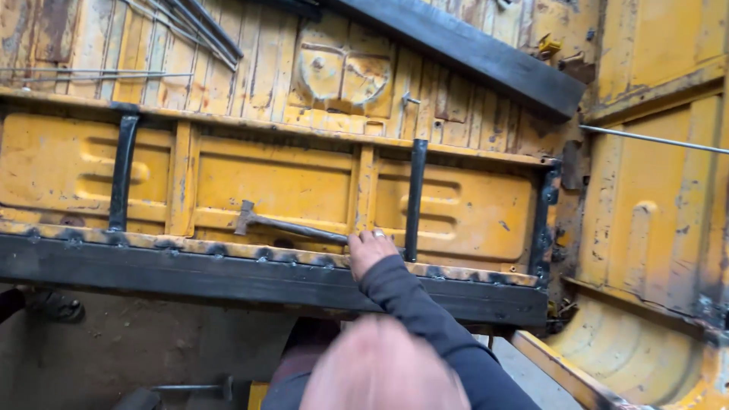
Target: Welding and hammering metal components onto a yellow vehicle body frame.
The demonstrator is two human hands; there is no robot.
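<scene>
One big yellow truck-bed panel [288, 182] fills our view, with a dark steel rail [228, 277] welded along its lower edge and black upright bars [415, 199] across it. We grip a hammer [285, 225] by its handle in one clenched hand [370, 250], its head resting against the panel. Which hand it is we cannot tell, and the blurred shape [380, 368] up close hides the arm below. We judge a glancing blow could slip off the ribbed steel.

Soft, even daylight lit the scene without glare, while the pinkish blurred shape [383, 368] near the lens stayed unfocused.
</scene>
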